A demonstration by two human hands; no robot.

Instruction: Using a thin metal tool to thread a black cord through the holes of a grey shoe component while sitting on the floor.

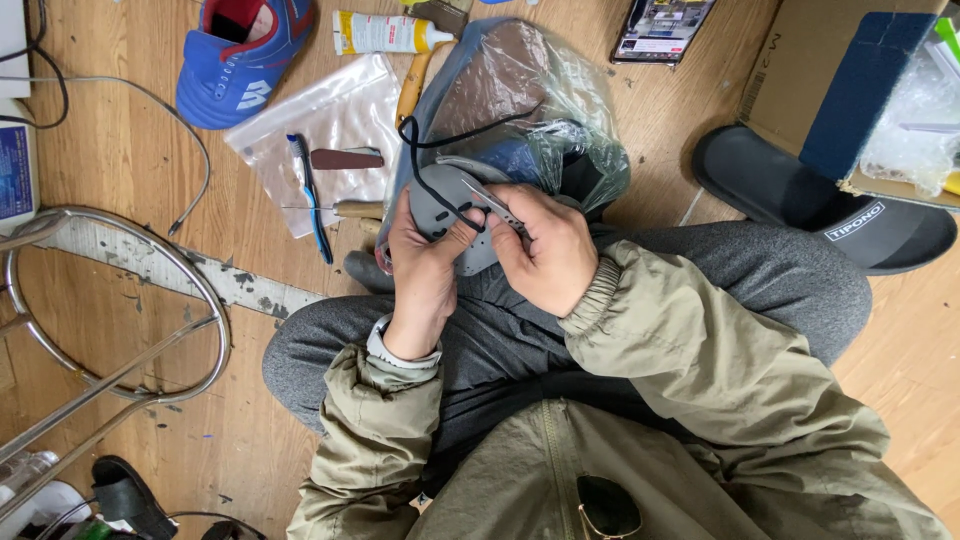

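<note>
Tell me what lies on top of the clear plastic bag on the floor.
On the clear plastic bag lie a blue toothbrush and a brown-handled tool; another tool's handle rests at its lower edge. Whatever is beneath the bag cannot be seen.

The left hand and right hand cover most of the grey shoe sole; its near end is hidden. The thin metal tool runs under the right fingers, its grip unseen. The plastic-wrapped shoe shows only blurred shapes through the film. The blue shoe, the cardboard box and the dark packet are cut off by the far edge. The chrome stool frame leaves the left edge.
</note>
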